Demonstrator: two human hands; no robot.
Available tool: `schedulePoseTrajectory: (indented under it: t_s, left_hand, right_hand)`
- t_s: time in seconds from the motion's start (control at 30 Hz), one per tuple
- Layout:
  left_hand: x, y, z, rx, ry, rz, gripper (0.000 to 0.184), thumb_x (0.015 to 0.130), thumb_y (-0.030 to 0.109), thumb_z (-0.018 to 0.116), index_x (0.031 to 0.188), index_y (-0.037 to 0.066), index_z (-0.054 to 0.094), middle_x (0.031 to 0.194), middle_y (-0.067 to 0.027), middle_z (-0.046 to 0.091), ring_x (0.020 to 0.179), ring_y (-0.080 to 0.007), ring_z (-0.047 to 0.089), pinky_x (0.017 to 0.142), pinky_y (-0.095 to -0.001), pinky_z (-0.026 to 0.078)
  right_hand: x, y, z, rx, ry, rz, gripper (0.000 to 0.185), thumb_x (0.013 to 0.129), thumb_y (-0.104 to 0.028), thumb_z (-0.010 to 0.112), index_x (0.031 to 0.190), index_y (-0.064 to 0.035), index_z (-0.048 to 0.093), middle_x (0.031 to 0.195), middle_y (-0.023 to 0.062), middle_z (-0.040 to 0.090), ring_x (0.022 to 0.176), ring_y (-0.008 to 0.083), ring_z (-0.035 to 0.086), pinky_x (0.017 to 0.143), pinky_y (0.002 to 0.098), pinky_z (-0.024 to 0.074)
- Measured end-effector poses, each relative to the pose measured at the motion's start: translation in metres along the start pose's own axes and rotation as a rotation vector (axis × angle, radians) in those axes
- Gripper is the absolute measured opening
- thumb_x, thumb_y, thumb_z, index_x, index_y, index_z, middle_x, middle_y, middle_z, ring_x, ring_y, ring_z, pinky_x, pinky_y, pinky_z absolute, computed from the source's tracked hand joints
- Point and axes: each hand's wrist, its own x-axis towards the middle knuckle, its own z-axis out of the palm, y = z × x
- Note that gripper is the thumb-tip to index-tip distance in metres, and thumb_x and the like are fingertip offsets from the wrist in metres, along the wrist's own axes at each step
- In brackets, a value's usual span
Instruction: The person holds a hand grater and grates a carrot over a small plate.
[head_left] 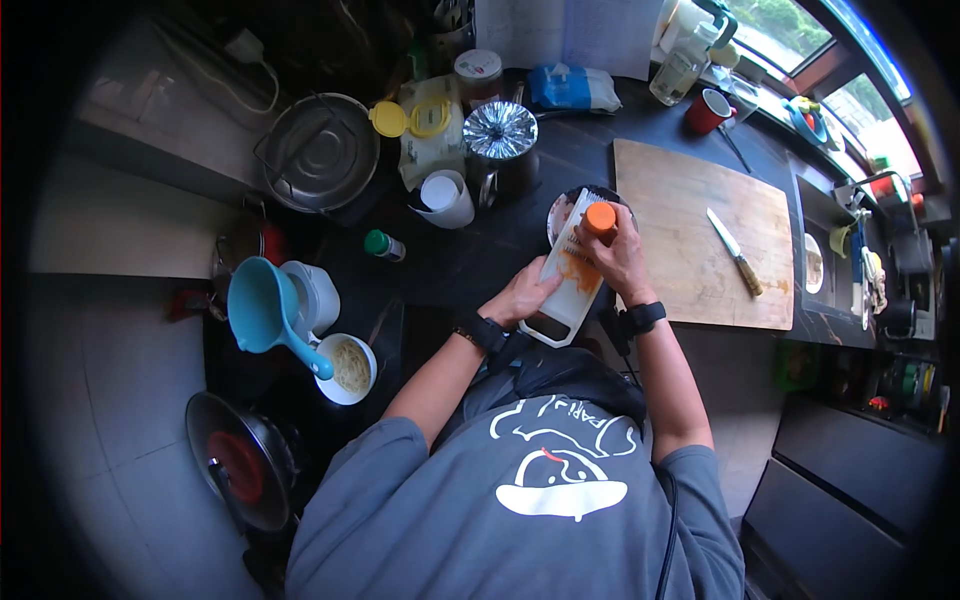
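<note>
A white grater [562, 300] slants over a dark-rimmed bowl [556, 212], orange shreds clinging to its face. My left hand [524, 293] is closed on the grater's left edge, about halfway along. Near the grater's upper end, my right hand [622, 255] grips a carrot piece [600, 218] with a round orange end, pressed against or just over the grating surface. Pale contents show in part of the bowl; the grater and my right hand cover the rest.
Right of the bowl lies a wooden board [680, 240] with a knife [735, 252] on it. A foil-topped pot [500, 130], green-capped jar [385, 246], blue ladle [268, 305] and bowl of noodle-like strands [350, 367] are to the left. A sink [825, 255] is far right.
</note>
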Motion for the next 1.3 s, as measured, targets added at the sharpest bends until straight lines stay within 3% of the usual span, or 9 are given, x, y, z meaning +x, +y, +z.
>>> schedulePoseTrajectory:
  t_s: [0.17,0.37,0.53,0.63,0.7,0.87,1.0,1.1,1.3]
  left_hand:
    - [-0.005,0.009,0.013,0.024,0.127,-0.007,0.048,0.094,0.017,0.058,0.134,-0.002,0.041,0.119,-0.0132,0.060,0.106,-0.0181,0.061,0.090,-0.0321,0.049]
    - [-0.006,0.015,0.025,0.060,0.153,-0.007,0.045,0.094,0.015,0.055,0.133,-0.002,0.042,0.120,-0.0146,0.059,0.110,-0.0206,0.059,0.095,-0.0343,0.048]
    - [-0.003,0.016,0.035,0.067,0.252,0.017,0.045,0.092,0.018,0.060,0.128,-0.003,0.045,0.115,-0.0143,0.061,0.106,-0.0200,0.061,0.091,-0.0336,0.049]
    - [-0.006,0.022,0.043,0.113,0.330,0.010,0.046,0.087,0.023,0.068,0.119,-0.005,0.051,0.109,-0.0172,0.065,0.100,-0.0242,0.065,0.087,-0.0348,0.051]
    - [-0.007,0.030,0.044,0.178,0.372,-0.007,0.048,0.083,0.026,0.072,0.114,-0.006,0.054,0.105,-0.0204,0.066,0.097,-0.0286,0.066,0.085,-0.0364,0.051]
    - [-0.005,0.030,0.047,0.106,0.484,0.000,0.046,0.080,0.030,0.078,0.103,-0.005,0.060,0.093,-0.0128,0.069,0.084,-0.0167,0.068,0.077,-0.0319,0.054]
    - [0.002,0.038,0.043,0.146,0.452,-0.075,0.048,0.079,0.034,0.078,0.101,-0.005,0.061,0.094,-0.0128,0.070,0.084,-0.0167,0.068,0.076,-0.0318,0.053]
    - [0.005,0.036,0.044,0.234,0.468,-0.110,0.050,0.082,0.041,0.073,0.099,-0.005,0.063,0.089,-0.0166,0.070,0.082,-0.0237,0.070,0.074,-0.0346,0.054]
    - [0.014,0.017,0.040,0.073,0.309,-0.018,0.045,0.088,0.041,0.066,0.104,-0.001,0.066,0.092,-0.0159,0.071,0.084,-0.0255,0.070,0.076,-0.0360,0.054]
  right_hand:
    - [-0.002,-0.005,-0.008,0.127,-0.048,0.076,0.045,0.080,-0.017,0.077,0.115,-0.0031,0.052,0.102,0.0112,0.061,0.094,0.0221,0.062,0.083,0.0339,0.0520]
    - [0.009,-0.007,-0.009,-0.110,-0.083,-0.050,0.043,0.077,-0.015,0.078,0.108,-0.0036,0.052,0.096,0.0172,0.065,0.089,0.0346,0.064,0.078,0.0399,0.0519]
    - [0.013,0.002,-0.012,-0.061,-0.122,-0.046,0.043,0.076,-0.014,0.078,0.109,-0.0027,0.052,0.098,0.0170,0.064,0.091,0.0338,0.064,0.080,0.0390,0.0517]
    - [0.013,0.012,-0.013,-0.012,-0.119,-0.105,0.044,0.076,-0.013,0.078,0.111,-0.0023,0.052,0.097,0.0145,0.064,0.091,0.0292,0.064,0.081,0.0371,0.0515]
    - [0.015,0.022,-0.013,0.281,-0.096,0.009,0.044,0.078,-0.014,0.078,0.112,-0.0020,0.052,0.097,0.0110,0.063,0.090,0.0230,0.063,0.080,0.0344,0.0517]
    - [0.016,0.013,-0.034,0.328,-0.092,0.011,0.045,0.081,-0.018,0.077,0.114,-0.0011,0.052,0.097,0.0097,0.063,0.090,0.0191,0.063,0.079,0.0314,0.0522]
    - [0.017,0.017,-0.035,0.206,-0.156,0.009,0.044,0.083,-0.018,0.076,0.115,-0.0005,0.052,0.097,0.0132,0.064,0.090,0.0218,0.064,0.080,0.0341,0.0519]
    - [0.016,0.001,-0.035,0.173,-0.153,0.020,0.044,0.082,-0.019,0.076,0.113,-0.0002,0.053,0.097,0.0156,0.064,0.089,0.0253,0.064,0.079,0.0352,0.0518]
    - [0.008,-0.014,-0.033,-0.122,-0.274,-0.178,0.042,0.082,-0.015,0.073,0.113,0.0020,0.050,0.098,0.0254,0.061,0.092,0.0422,0.061,0.080,0.0428,0.0496]
